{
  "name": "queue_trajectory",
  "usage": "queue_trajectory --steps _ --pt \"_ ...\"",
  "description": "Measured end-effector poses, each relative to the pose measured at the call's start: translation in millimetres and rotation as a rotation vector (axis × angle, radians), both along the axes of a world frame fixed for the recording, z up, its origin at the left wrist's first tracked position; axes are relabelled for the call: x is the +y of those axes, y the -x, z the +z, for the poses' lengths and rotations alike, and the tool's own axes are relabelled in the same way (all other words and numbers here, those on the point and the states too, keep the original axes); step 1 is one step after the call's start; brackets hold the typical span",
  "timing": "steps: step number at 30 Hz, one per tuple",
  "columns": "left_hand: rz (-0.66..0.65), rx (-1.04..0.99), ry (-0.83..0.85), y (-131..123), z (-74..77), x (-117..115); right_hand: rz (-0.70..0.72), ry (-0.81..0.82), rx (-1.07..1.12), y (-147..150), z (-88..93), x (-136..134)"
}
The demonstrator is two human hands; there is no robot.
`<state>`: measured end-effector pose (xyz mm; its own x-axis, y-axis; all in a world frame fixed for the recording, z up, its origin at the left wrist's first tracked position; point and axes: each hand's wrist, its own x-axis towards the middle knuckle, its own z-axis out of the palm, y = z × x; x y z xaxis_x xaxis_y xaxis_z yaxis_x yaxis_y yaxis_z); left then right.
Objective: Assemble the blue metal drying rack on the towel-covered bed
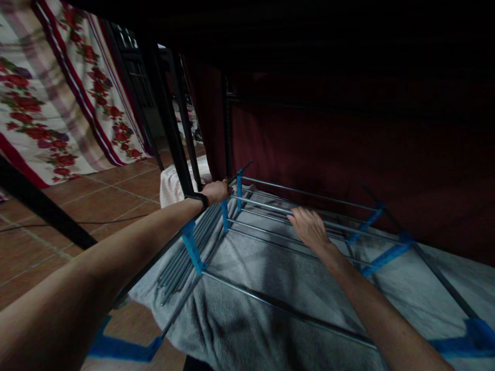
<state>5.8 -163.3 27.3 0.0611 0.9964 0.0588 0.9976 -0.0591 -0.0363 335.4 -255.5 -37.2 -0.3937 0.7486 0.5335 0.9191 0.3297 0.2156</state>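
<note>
A rack frame of thin metal tubes with blue plastic connectors (193,251) rests on a grey blanket (247,288). My left hand (216,191) reaches to its far left corner and is closed on the side tube there, beside a blue connector; its fingertips are partly hidden. My right hand (309,225) is wrapped round a long silver crossbar (266,206) near the frame's middle. A dark band (200,198) circles my left wrist. Several loose metal tubes (185,257) lie side by side on the blanket at the left, under my left forearm.
Dark metal posts (166,118) rise at the left, and a dark surface hangs overhead. A dark red cloth (328,154) covers the back. Beyond the posts are a tiled floor (119,188), a black cable and a flowered curtain (69,93).
</note>
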Motion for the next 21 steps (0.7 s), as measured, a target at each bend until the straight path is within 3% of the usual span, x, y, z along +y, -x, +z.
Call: queue_trajectory --steps 9,21 --pt "-0.034 0.125 -0.018 -4.7 6.9 -6.2 -0.148 -0.038 0.015 -38.5 -10.2 -11.0" --pt "-0.116 0.258 -0.088 -3.9 3.9 -7.7 -0.115 -0.007 0.061 -41.0 -8.0 -7.1"
